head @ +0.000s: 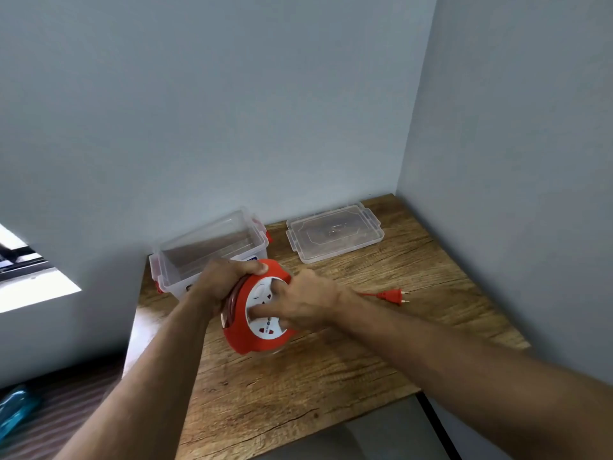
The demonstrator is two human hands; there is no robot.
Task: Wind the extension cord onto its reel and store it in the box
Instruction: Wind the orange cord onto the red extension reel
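A red cord reel (pixel 247 338) with a white socket face is held above the wooden table (pixel 331 376). My left hand (pixel 219 282) grips its upper left rim, where red cord is wound inside. My right hand (pixel 308 302) lies over the white face with fingers pressed on it. A short length of red cord runs right from behind my right hand to the red plug (pixel 393 296), which lies flat on the table. The clear plastic box (pixel 212 247), open and with red latches, stands just behind the reel.
The box's clear lid (pixel 335 232) lies flat at the back right of the table. Grey walls close the table in at the back and right. The table's left edge drops to a dark floor, where a blue object (pixel 16 410) lies.
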